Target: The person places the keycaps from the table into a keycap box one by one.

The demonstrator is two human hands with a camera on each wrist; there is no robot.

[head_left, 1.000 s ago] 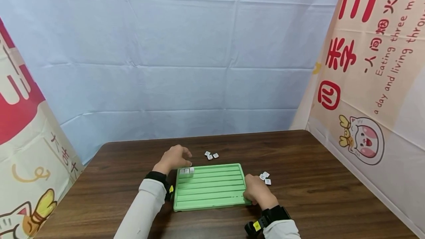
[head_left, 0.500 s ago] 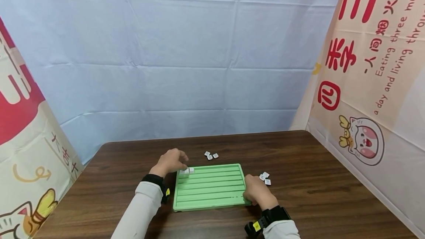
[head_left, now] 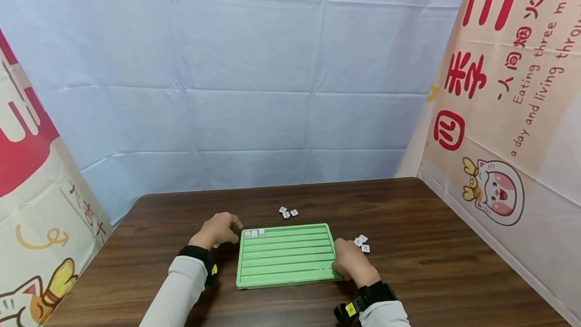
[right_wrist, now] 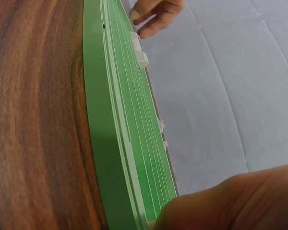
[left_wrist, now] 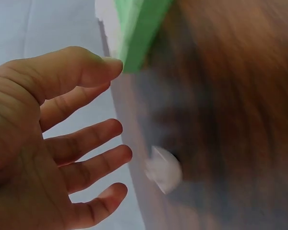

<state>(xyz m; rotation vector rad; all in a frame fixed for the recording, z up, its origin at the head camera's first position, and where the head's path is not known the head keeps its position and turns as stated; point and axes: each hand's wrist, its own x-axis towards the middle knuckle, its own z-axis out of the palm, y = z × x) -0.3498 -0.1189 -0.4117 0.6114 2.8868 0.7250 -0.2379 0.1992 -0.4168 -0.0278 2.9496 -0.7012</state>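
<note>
A green ridged board (head_left: 286,259) lies on the brown table. Several white tiles (head_left: 254,233) stand in a row in its far left corner, and show as white blocks (right_wrist: 142,59) in the right wrist view. My left hand (head_left: 218,229) hovers just left of that corner, fingers loosely bent and nothing held between them. Below its fingers in the left wrist view lies a blurred white tile (left_wrist: 164,170), mostly covered by the hand in the head view. At the board's right edge, my right hand (head_left: 355,262) grips the side, thumb (right_wrist: 182,211) over the rim.
Beyond the board's far edge lie several small marked tiles (head_left: 286,214). Another cluster of tiles (head_left: 362,242) is to the right, close to my right hand. The wooden table (head_left: 454,266) meets a pale blue cloth (head_left: 245,115) behind and a printed cloth (head_left: 495,115) at the right.
My left hand has drawn away from the tile row, moving left and toward me off the board's corner. The right hand and the board have stayed put.
</note>
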